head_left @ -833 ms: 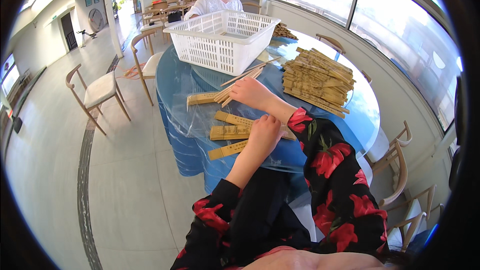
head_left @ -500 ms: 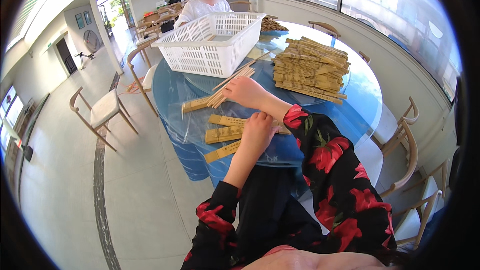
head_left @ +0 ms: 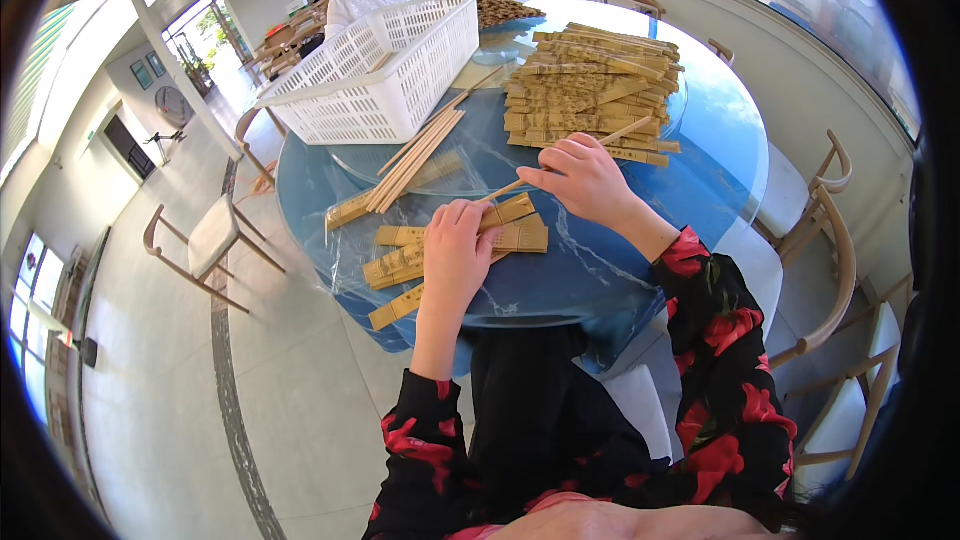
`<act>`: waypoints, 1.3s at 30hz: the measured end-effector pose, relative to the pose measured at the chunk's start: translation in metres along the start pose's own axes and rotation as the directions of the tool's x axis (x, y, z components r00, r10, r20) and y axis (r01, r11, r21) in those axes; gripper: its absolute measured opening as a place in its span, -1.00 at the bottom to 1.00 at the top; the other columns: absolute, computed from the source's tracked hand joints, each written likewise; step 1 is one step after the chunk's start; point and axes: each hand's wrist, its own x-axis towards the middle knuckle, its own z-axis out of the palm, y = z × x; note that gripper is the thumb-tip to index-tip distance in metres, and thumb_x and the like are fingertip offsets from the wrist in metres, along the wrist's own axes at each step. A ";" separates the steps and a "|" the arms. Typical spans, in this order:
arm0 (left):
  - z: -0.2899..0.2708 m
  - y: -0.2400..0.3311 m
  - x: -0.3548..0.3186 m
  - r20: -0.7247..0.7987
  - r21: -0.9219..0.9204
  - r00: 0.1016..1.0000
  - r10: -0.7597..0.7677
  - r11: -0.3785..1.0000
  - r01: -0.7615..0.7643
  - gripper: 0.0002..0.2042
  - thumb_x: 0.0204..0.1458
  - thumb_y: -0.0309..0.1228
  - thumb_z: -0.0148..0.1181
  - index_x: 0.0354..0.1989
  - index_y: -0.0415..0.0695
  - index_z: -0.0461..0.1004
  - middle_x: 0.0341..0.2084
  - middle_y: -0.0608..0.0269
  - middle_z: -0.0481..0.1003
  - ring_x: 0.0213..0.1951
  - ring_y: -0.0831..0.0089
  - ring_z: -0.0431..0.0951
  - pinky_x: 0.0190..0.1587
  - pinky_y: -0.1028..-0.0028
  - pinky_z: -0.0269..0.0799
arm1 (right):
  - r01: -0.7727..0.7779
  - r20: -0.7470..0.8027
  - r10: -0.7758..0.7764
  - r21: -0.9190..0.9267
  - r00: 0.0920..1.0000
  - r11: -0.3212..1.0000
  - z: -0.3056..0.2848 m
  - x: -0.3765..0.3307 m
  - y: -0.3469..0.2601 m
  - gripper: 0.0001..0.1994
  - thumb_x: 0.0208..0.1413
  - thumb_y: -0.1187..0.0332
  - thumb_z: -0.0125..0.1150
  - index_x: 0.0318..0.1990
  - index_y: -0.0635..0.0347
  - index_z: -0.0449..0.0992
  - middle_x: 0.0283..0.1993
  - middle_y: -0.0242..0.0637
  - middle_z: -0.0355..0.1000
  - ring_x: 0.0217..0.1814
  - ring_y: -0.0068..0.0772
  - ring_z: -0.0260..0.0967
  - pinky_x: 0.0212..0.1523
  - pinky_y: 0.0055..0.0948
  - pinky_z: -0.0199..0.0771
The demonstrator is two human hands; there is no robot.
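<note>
My right hand (head_left: pixel 585 178) pinches a thin wooden chopstick (head_left: pixel 627 131) that slants up to the right. The chopstick's lower end reaches the fingertips of my left hand (head_left: pixel 458 248); whether it is inside a sleeve is hidden there. My left hand is closed on a yellow-brown paper sleeve (head_left: pixel 515 208). Several more printed paper sleeves (head_left: pixel 397 308) fan out under and beside that hand. Farther left, a bundle of loose chopsticks (head_left: pixel 418 162) rests across the table, its near end by another flat sleeve (head_left: pixel 347 211).
A white slatted plastic basket (head_left: pixel 400 95) stands at the back left of the round blue-covered table (head_left: pixel 620 270). A tall pile of sleeves (head_left: pixel 590 90) lies at the back right, with a brown heap (head_left: pixel 505 8) behind. A person (head_left: pixel 365 0) sits beyond the basket. Wooden chairs (head_left: pixel 215 240) surround the table.
My right hand has left the chopstick bundle and moved right, now with one chopstick in it. My left hand has shifted left over the sleeves. The view has turned slightly.
</note>
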 end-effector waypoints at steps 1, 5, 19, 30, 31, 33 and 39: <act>-0.002 0.002 0.001 -0.023 0.007 1.000 -0.002 1.000 0.003 -0.71 0.00 -0.47 0.43 -0.09 -0.17 0.58 -0.18 0.14 0.58 -0.06 0.04 0.53 0.04 0.16 0.47 | -0.050 -0.024 0.050 0.022 0.998 0.999 -0.003 -0.006 0.004 -0.74 0.12 0.36 0.28 -0.03 -0.11 0.66 -0.23 -0.47 0.41 -0.15 -0.35 0.43 -0.04 -0.31 0.43; -0.008 0.005 0.002 -0.119 0.053 0.993 -0.005 0.999 0.011 -0.75 -0.02 -0.50 0.44 -0.15 -0.17 0.58 -0.24 0.18 0.58 -0.13 0.07 0.52 -0.04 0.19 0.46 | -0.184 -0.064 0.191 0.102 0.979 0.978 -0.020 -0.015 0.013 -0.79 0.14 0.41 0.27 -0.11 -0.12 0.71 -0.26 -0.43 0.44 -0.16 -0.30 0.44 -0.05 -0.27 0.42; -0.007 0.002 0.002 -0.241 0.168 0.970 0.028 0.986 0.013 -0.73 -0.02 -0.50 0.48 -0.14 -0.19 0.57 -0.22 0.18 0.58 -0.13 0.10 0.54 -0.03 0.20 0.45 | -0.242 0.015 0.244 0.173 0.970 0.955 -0.022 -0.014 0.013 -0.86 0.15 0.39 0.31 -0.16 -0.08 0.70 -0.32 -0.43 0.41 -0.19 -0.27 0.42 -0.10 -0.24 0.39; -0.009 0.007 0.003 -0.106 0.102 0.994 -0.007 0.995 0.017 -0.72 -0.02 -0.50 0.46 -0.11 -0.18 0.58 -0.20 0.15 0.57 -0.09 0.07 0.54 0.00 0.19 0.47 | -0.207 0.099 0.187 0.266 0.977 0.942 -0.013 -0.015 -0.001 -0.80 0.16 0.39 0.27 -0.07 -0.03 0.62 -0.27 -0.40 0.42 -0.06 -0.28 0.46 -0.02 -0.25 0.46; -0.008 0.007 0.003 -0.086 0.091 0.996 0.004 0.996 0.004 -0.71 -0.02 -0.49 0.46 -0.11 -0.17 0.58 -0.21 0.16 0.57 -0.10 0.07 0.53 -0.01 0.18 0.47 | -0.203 0.095 0.183 0.290 0.979 0.935 -0.010 -0.014 -0.005 -0.77 0.17 0.40 0.26 -0.03 -0.03 0.61 -0.26 -0.39 0.43 -0.05 -0.26 0.47 -0.02 -0.24 0.48; -0.007 0.007 0.002 -0.049 0.068 0.999 0.018 0.998 -0.015 -0.71 -0.01 -0.49 0.45 -0.10 -0.17 0.58 -0.21 0.15 0.56 -0.10 0.06 0.53 -0.02 0.16 0.48 | -0.236 0.169 0.186 0.356 0.968 0.904 -0.006 -0.013 -0.012 -0.73 0.19 0.43 0.27 0.05 0.02 0.57 -0.22 -0.33 0.48 -0.05 -0.17 0.48 -0.03 -0.20 0.51; -0.002 0.007 0.002 0.027 0.036 0.998 0.060 0.997 -0.061 -0.71 0.00 -0.48 0.43 -0.08 -0.17 0.58 -0.20 0.15 0.55 -0.09 0.04 0.52 -0.01 0.15 0.49 | -0.250 0.252 0.163 0.364 0.954 0.897 0.001 -0.017 -0.023 -0.71 0.23 0.39 0.28 0.09 0.04 0.53 -0.16 -0.30 0.53 0.02 -0.14 0.49 0.02 -0.20 0.54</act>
